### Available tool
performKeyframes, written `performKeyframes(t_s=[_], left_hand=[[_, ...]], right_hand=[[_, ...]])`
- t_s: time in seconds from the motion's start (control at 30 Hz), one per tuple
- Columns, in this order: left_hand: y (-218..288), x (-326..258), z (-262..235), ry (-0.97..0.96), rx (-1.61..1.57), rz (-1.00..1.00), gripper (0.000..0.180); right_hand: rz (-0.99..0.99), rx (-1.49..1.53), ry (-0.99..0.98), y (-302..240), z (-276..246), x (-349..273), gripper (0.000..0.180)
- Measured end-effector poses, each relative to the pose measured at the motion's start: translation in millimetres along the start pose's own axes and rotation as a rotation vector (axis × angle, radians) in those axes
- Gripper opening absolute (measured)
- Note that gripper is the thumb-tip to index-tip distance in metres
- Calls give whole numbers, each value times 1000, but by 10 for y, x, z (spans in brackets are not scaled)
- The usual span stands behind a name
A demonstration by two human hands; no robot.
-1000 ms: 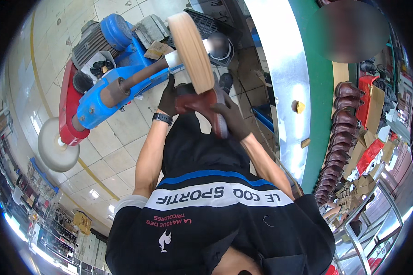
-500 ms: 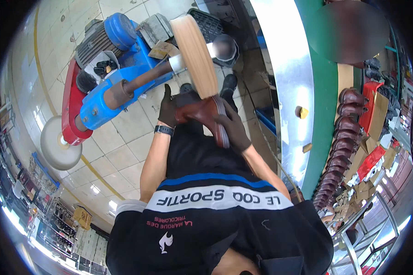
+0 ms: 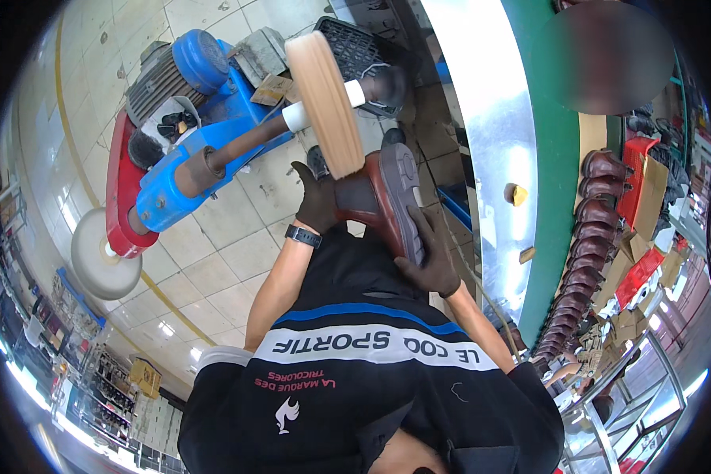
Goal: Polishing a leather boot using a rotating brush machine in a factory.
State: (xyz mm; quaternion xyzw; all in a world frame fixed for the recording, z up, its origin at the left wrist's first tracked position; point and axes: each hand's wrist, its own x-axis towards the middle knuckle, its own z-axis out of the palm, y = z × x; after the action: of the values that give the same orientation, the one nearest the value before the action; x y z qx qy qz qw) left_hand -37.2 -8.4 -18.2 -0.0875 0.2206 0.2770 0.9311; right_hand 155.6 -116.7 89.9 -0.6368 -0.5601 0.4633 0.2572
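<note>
A dark reddish-brown leather boot [image 3: 383, 201] is held between my two gloved hands, just below a wide tan buffing wheel [image 3: 324, 103]. Its studded sole [image 3: 403, 178] is turned to the right and partly up. My left hand [image 3: 316, 196] grips the boot at its shaft end, thumb sticking up; the other fingers are mostly hidden. Against the sole's near end lies my right hand [image 3: 432, 257], its fingers curved along the edge. The wheel's lower rim meets the upper's side or sits very close to it; I cannot tell which.
The wheel rides on the shaft of a blue machine [image 3: 189, 166] with a red guard [image 3: 122, 182]. Another pale wheel [image 3: 95, 253] is at its far left end. On the right, a row of brown boots [image 3: 584, 268] lines a green bench [image 3: 557, 197] with a shiny metal edge [image 3: 502, 118].
The boot has rolled, so that much more of its sole faces up, and has shifted right. My right hand slid down and right along the sole. My left hand moved slightly right.
</note>
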Motion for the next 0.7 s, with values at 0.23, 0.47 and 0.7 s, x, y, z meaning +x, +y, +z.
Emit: performKeyframes(t_s=[0.23,0.47,0.7], left_hand=[[-84,365,-74,41,1353,411,31],[-288,553,-449,330,13,419,33],[-203,460,-627,33,-134,-3,35]], right_hand=[[-245,-420,12,113,-132,43,73],[-376,-632,-184,-23,-371,190,76],[-483,-687,-338,-153,-463,395,82]])
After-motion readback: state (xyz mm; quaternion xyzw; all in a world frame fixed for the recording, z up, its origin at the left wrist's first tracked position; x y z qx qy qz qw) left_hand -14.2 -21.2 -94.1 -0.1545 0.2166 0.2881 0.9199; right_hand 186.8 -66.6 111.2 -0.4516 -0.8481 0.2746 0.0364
